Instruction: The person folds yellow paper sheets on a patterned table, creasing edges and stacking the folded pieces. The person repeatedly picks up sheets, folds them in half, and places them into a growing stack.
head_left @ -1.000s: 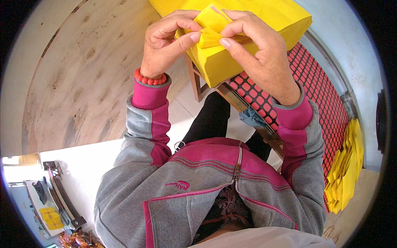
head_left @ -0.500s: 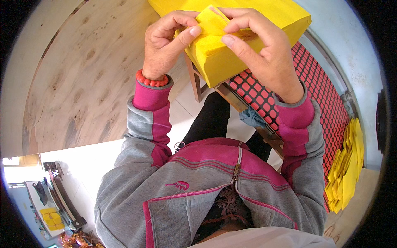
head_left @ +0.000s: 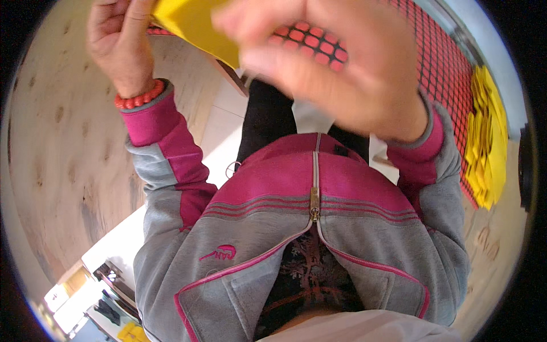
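Observation:
At the upper left, my left hand [head_left: 119, 48] has its thumb and curled fingers closed on the edge of a yellow box-shaped piece [head_left: 196, 25]. That piece runs out of the top of the picture, and its far part is hidden. My right hand [head_left: 342, 68] is raised close in front, smeared by motion, across the upper middle. Its thumb and forefinger stand apart, with nothing visible between them; the other fingers cannot be made out. The right fingertips overlap the right side of the yellow piece, and whether they touch it cannot be told.
Red-and-black patterned covering [head_left: 439, 51] spreads at the upper right under my right arm. A stack of folded yellow pieces [head_left: 487, 139] lies at its right edge. A wide wooden board [head_left: 62, 148] fills the left side. More yellow things [head_left: 132, 332] show at the lower left.
My hands, together on the yellow piece before, are now apart. The left has gone left with the piece's edge; the right has left its pinch and come nearer. The view has shifted too.

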{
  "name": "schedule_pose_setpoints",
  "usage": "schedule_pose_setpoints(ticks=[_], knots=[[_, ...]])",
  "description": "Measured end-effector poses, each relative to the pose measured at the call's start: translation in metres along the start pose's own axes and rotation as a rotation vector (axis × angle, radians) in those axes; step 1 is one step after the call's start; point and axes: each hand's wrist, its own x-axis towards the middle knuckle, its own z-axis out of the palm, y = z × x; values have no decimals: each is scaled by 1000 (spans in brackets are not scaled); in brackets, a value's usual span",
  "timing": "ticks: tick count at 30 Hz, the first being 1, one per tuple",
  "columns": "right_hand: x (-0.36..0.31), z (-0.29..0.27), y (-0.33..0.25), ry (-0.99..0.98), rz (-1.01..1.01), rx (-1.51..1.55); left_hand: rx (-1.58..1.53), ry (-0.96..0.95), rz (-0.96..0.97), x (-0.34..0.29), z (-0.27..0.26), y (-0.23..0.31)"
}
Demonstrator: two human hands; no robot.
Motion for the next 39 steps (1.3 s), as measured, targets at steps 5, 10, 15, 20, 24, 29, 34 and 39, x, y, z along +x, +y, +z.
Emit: schedule_pose_setpoints(ticks=[5, 10, 15, 20, 24, 29, 34, 39], knots=[[-102, 38, 12, -392, 238, 274, -63, -13, 80, 1, 10, 2], [-190, 46, 73, -195, 543, -227, 56, -53, 98, -1, 9, 4], [-229, 58, 126, -149, 617, -782, 131, -142, 0, 0, -1, 5], [-229, 68, 163, 4, 430, -1007, 135, -264, -8, -1, -5, 11], [-230, 67, 166, 75, 482, -954, 152, -365, 70, -1, 5, 23], [-227, 63, 149, 83, 591, -815, 73, -403, 51, -1, 17, 39], [-199, 64, 89, -219, 573, -862, 116, -420, -21, -1, 16, 46], [-119, 23, 13, -343, 187, -105, 106, -448, -9, -2, 16, 48]])
